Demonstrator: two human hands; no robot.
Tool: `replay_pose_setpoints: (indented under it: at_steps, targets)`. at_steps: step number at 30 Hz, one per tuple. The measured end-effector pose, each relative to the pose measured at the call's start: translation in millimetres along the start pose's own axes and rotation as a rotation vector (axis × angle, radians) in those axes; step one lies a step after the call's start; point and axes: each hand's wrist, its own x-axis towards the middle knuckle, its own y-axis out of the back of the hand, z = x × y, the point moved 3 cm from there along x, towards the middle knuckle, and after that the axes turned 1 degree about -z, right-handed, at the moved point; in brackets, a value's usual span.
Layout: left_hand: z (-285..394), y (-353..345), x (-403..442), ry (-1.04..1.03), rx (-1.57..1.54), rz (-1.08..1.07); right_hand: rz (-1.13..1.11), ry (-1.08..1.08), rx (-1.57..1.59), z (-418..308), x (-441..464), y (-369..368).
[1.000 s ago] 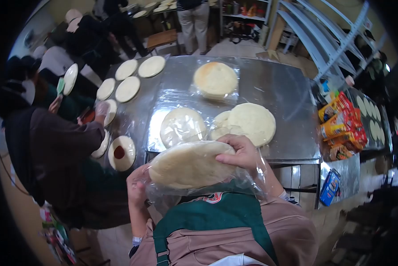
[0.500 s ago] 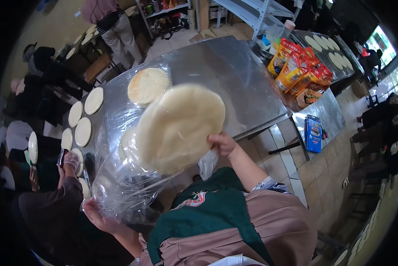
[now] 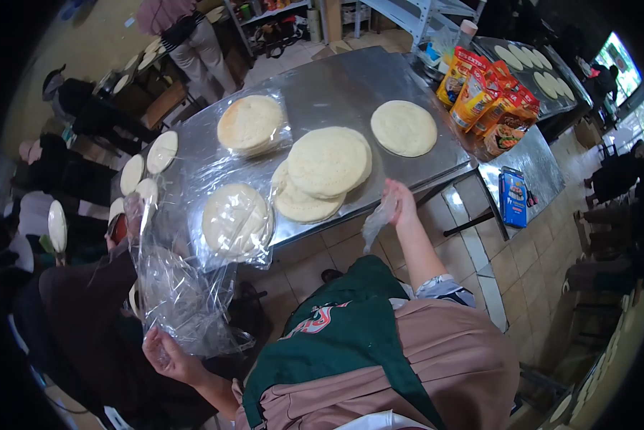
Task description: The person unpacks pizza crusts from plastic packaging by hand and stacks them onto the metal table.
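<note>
Plastic film (image 3: 182,301) at left grip (image 3: 168,356); crumpled plastic (image 3: 377,223) in right grip (image 3: 399,202)

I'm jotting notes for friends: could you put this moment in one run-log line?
left hand: holding clear plastic sheeting | right hand: holding crumpled plastic | flatbread stack: on metal table

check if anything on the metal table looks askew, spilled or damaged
The middle flatbread stack is askew: the pale round beneath juts toward the near edge of the metal table, not lined up with those above. I see no spill or damage.
</note>
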Motion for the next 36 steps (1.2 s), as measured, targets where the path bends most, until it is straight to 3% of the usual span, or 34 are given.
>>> replay_pose_setpoints:
  at_steps: [1,5,7,9,10,12,13,15,17,19,20,21,23,25,27,29,31,34,36]
  targets:
    - [-1,10,-5,0.005,0.008,0.016,0.064,0.075,0.017,12,-13,-8]
    - [-3,41,-33,0.039,0.037,-0.032,-0.201,-0.517,-0.065,113,-3,17]
    - [-4,58,-48,0.083,0.026,-0.034,-0.325,-0.650,-0.262,145,-52,-4]
    - [-2,77,-65,0.115,0.039,-0.001,-0.522,-0.600,-0.823,176,-93,-4]
    - [1,79,-71,0.093,0.050,-0.010,-0.525,-0.603,-0.824,174,-101,-4]
    - [4,87,-80,0.083,0.035,-0.049,-0.954,-0.705,-1.050,174,-122,0]
    - [5,90,-83,0.083,0.035,-0.054,-0.951,-0.705,-1.046,170,-124,5]
    - [6,90,-87,0.101,0.030,-0.089,-1.440,-0.764,-1.321,162,-131,12]
    - [11,89,-88,0.120,0.032,-0.098,-1.406,-0.814,-1.471,155,-124,23]
    - [17,84,-89,0.139,0.035,-0.103,-1.418,-0.561,-1.439,139,-122,22]
    - [21,80,-88,0.144,-0.013,-0.108,-1.112,-0.680,-1.371,137,-117,28]
    - [24,77,-87,0.146,-0.060,-0.112,-1.115,-0.673,-1.371,134,-116,30]
    - [21,76,-84,0.147,-0.004,-0.163,-0.775,-0.354,-1.019,116,-106,21]
    - [24,70,-79,0.148,0.057,-0.206,-0.547,-0.235,-0.921,91,-100,6]
    - [39,56,-67,-0.064,0.253,-0.219,-0.436,-0.039,-0.692,73,-68,7]
    - [46,41,-59,-0.094,0.235,-0.179,-0.387,0.143,-0.637,42,-51,2]
    - [50,23,-53,-0.118,0.222,-0.127,-0.415,0.134,-0.545,14,-27,-3]
    - [60,-19,-48,-0.083,0.332,-0.444,-0.422,0.080,-0.425,-24,4,-24]
    - [71,-55,-47,-0.012,0.343,-0.744,-0.241,0.141,-0.824,-47,22,-45]
